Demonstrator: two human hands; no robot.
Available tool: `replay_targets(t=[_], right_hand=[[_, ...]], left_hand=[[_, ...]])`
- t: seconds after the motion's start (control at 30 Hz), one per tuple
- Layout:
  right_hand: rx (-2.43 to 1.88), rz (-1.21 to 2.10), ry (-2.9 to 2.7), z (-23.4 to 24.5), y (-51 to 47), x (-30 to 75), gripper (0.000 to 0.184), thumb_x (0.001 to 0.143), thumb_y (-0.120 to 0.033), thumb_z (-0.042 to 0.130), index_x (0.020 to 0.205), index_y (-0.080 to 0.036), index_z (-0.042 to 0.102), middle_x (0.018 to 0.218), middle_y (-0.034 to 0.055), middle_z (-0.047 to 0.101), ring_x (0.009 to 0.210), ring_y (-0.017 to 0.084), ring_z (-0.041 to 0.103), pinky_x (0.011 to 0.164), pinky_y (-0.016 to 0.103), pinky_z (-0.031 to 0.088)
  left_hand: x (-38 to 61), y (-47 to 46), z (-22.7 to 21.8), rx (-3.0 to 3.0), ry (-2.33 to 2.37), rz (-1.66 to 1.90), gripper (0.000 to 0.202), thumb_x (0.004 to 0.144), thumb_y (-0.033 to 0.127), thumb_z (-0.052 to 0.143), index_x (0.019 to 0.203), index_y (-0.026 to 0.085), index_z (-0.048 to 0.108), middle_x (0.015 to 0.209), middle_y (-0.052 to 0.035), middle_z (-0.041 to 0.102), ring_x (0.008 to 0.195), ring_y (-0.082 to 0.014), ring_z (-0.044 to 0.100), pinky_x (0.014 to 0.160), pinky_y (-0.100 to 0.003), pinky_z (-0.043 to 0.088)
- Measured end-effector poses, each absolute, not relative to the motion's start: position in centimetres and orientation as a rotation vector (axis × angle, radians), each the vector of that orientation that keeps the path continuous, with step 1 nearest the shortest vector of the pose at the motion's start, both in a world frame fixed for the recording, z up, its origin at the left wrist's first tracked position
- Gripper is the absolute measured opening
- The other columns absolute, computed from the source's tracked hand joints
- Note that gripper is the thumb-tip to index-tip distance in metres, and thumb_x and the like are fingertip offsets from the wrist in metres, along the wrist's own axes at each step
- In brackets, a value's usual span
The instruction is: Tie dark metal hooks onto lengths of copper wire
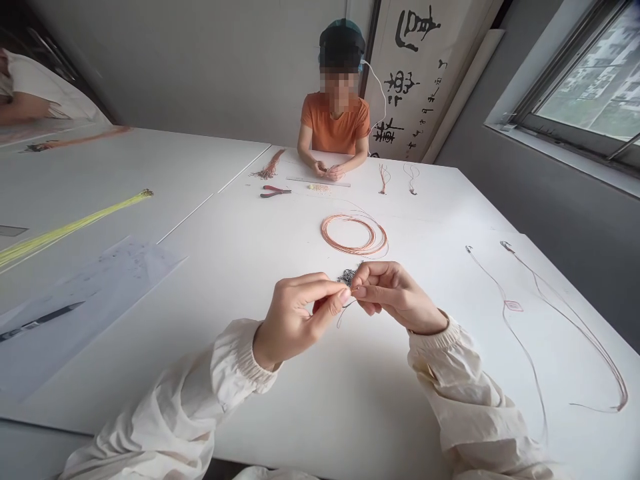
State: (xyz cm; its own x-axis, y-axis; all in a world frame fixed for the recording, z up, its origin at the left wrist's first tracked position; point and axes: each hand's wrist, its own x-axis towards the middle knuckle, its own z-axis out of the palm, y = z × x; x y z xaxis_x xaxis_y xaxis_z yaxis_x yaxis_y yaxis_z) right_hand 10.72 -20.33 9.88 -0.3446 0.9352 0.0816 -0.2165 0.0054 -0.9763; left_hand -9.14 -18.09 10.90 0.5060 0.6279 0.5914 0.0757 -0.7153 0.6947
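Observation:
My left hand point(300, 313) and my right hand point(397, 297) meet above the middle of the table, thumbs and forefingers pinched together. Between their fingertips shows a short bit of thin orange line point(355, 291); whatever else they grip is hidden. A small loop of thin line point(339, 323) hangs just below the fingertips. Right behind my hands lies a small pile of dark metal hooks point(345, 276), partly covered by my fingers. Farther back rests a coil of orange line point(327, 239), with a loose end trailing off it.
Lines with metal hooks point(507, 247) lie at the right. On the left are a yellow line bundle point(90, 219) and a pen point(43, 321) on paper sheets point(115, 293). Across the table point(240, 227), a person in orange point(335, 123) works near red-handled pliers point(275, 191) and a ruler point(300, 179).

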Motion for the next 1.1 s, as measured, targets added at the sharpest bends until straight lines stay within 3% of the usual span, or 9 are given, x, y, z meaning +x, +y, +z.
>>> replay_targets(t=[0.17, 0.33, 0.57, 0.7, 0.8, 0.93, 1.1], right_hand=[[-0.96, 1.277, -1.306, 10.7, -21.9, 8.7, 0.021, 0.087, -0.036, 0.068, 0.082, -0.016, 0.062, 0.06, -0.0005, 0.059, 0.052, 0.011, 0.052, 0.052, 0.025, 0.041], [-1.069, 1.084, -1.243, 10.3, -22.3, 7.5, 0.023, 0.089, -0.041, 0.066, 0.094, -0.019, 0.062, 0.048, -0.0051, 0.053, 0.043, 0.009, 0.044, 0.046, 0.024, 0.036], [-0.975, 1.101, -1.238, 10.1, -21.9, 8.0, 0.02, 0.09, -0.037, 0.066, 0.088, -0.018, 0.064, 0.051, -0.0044, 0.052, 0.043, 0.008, 0.043, 0.043, 0.023, 0.031], [-0.983, 1.112, -1.249, 10.4, -21.6, 8.5, 0.022, 0.089, -0.039, 0.067, 0.087, -0.017, 0.064, 0.052, -0.0038, 0.053, 0.043, 0.008, 0.041, 0.044, 0.024, 0.031], [-0.978, 1.116, -1.263, 10.4, -21.6, 8.7, 0.023, 0.088, -0.04, 0.067, 0.086, -0.017, 0.065, 0.051, -0.0043, 0.051, 0.043, 0.008, 0.042, 0.043, 0.024, 0.031], [-0.97, 1.135, -1.256, 10.2, -21.4, 8.6, 0.023, 0.087, -0.04, 0.068, 0.087, -0.017, 0.065, 0.05, -0.005, 0.049, 0.043, 0.008, 0.042, 0.044, 0.024, 0.031], [-0.989, 1.107, -1.279, 9.9, -21.2, 8.4, 0.019, 0.087, -0.036, 0.069, 0.087, -0.018, 0.064, 0.062, -0.0019, 0.057, 0.053, 0.01, 0.05, 0.05, 0.024, 0.038]], left_hand=[[-9.3, -17.4, 10.8, 2.152, 0.702, 1.291, 0.014, 0.089, 0.014, 0.063, 0.077, 0.017, 0.07, 0.062, 0.0002, 0.06, 0.056, -0.0101, 0.051, 0.053, -0.024, 0.041], [-9.1, -17.6, 10.6, 2.161, 0.713, 1.312, 0.015, 0.089, 0.015, 0.063, 0.076, 0.017, 0.07, 0.064, -0.0006, 0.061, 0.055, -0.0097, 0.05, 0.053, -0.024, 0.041], [-9.7, -16.8, 12.0, 1.748, 0.677, 0.872, 0.024, 0.092, 0.026, 0.06, 0.077, 0.013, 0.073, 0.061, -0.0028, 0.064, 0.049, -0.0087, 0.051, 0.047, -0.022, 0.044], [-9.9, -16.4, 12.3, 1.637, 0.629, 0.797, 0.024, 0.092, 0.027, 0.06, 0.084, 0.012, 0.075, 0.067, -0.0061, 0.069, 0.047, -0.0089, 0.053, 0.044, -0.021, 0.046], [-9.7, -16.8, 12.1, 1.663, 0.634, 0.85, 0.017, 0.089, 0.025, 0.065, 0.086, 0.013, 0.076, 0.069, -0.0058, 0.069, 0.049, -0.0089, 0.054, 0.046, -0.021, 0.048], [-9.4, -17.3, 11.8, 1.807, 0.69, 1.002, 0.018, 0.088, 0.023, 0.066, 0.074, 0.013, 0.074, 0.061, -0.0023, 0.063, 0.049, -0.0082, 0.053, 0.046, -0.02, 0.047], [-9.6, -17.1, 11.5, 1.964, 0.753, 1.174, 0.02, 0.089, 0.02, 0.065, 0.07, 0.015, 0.07, 0.057, 0.0006, 0.058, 0.051, -0.0086, 0.052, 0.048, -0.021, 0.044]])
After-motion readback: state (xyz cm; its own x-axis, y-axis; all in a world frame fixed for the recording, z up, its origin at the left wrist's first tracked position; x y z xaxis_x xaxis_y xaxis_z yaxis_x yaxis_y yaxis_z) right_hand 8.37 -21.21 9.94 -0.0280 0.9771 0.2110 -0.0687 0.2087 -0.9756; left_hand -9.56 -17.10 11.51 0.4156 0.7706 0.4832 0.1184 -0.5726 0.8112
